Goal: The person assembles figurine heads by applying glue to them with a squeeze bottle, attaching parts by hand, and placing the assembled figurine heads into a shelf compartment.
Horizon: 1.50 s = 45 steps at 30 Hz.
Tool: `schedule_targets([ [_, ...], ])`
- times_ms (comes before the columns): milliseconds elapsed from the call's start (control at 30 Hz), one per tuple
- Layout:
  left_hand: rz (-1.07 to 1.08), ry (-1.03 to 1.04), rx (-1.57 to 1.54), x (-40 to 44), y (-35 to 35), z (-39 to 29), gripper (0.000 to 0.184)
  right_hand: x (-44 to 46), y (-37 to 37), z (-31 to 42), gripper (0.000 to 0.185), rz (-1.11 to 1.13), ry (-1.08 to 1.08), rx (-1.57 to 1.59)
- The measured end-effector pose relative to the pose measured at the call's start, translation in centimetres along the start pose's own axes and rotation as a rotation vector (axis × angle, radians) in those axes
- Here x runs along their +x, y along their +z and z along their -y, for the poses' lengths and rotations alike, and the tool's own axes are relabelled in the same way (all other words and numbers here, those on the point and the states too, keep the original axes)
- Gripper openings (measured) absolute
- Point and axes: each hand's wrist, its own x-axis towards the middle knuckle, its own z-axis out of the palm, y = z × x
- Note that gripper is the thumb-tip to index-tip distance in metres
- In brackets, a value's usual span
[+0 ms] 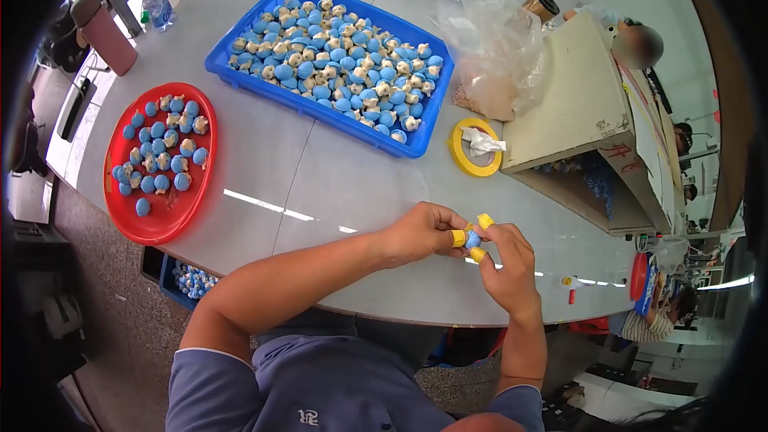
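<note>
Between my two hands, over the table's near side, is a small blue figurine piece [473, 240], mostly covered by fingertips. My left hand [420, 234] comes from the left with its fingers pinched on the piece. From the right, my right hand [510, 266] closes thumb and index finger around the same piece. Yellow wraps cover several fingertips on both hands. The piece resembles the blue-and-cream figurines [336, 54] heaped in a large blue tray [276, 94] beyond my hands. More such figurines [162, 162] lie spread in a red oval tray [152, 228] at the left.
Right of the blue tray lies a yellow tape roll [466, 162] with crumpled white paper on it. A clear plastic bag [496, 40] leans by a wooden box [560, 104]. A pink tumbler [108, 36] and a bottle [156, 4] stand far left. Below the table edge sits a blue bin [172, 280].
</note>
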Motion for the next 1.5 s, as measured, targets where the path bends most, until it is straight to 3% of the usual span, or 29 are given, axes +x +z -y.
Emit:
schedule_targets([
  [100,0.006,-0.005,-0.011,0.0,-0.2,0.1,0.023,0.2,0.1,0.1,0.045,-0.054,-0.032,-0.022],
  [200,0.011,-0.019,-0.027,0.0,-0.3,0.0,0.024,-0.2,0.4,0.2,0.046,-0.089,0.127,0.039],
  [300,0.015,-0.034,-0.028,-0.2,-0.2,-0.4,0.026,-0.7,0.4,-0.5,0.043,-0.061,0.151,0.115],
  [500,0.006,-0.065,-0.115,-0.4,0.0,-0.9,0.025,-0.9,0.5,-1.2,0.031,-0.200,0.145,0.245],
  [700,0.000,-0.111,-0.142,-0.3,-0.1,-1.2,0.026,-2.6,1.1,-2.1,0.018,-0.326,0.342,0.519],
  [1100,0.003,-0.112,-0.154,-0.7,-0.3,-1.8,0.032,-3.3,1.9,-1.3,0.013,-0.381,0.360,0.553],
  [1200,-0.006,-0.114,-0.143,-0.6,-0.3,-1.8,0.033,-3.4,2.3,-1.4,0.014,-0.388,0.242,0.451],
  [1300,-0.012,-0.113,-0.144,-0.6,-0.3,-1.8,0.033,-2.4,1.7,-0.8,0.028,-0.327,-0.148,0.020],
  [1433,-0.029,-0.111,-0.138,-0.6,-0.2,-1.8,0.032,-2.4,2.4,-0.1,0.040,-0.256,-0.283,-0.245],
  [1500,-0.036,-0.108,-0.132,-0.6,-0.2,-1.7,0.032,-2.5,2.4,-0.1,0.036,-0.228,-0.293,-0.333],
])
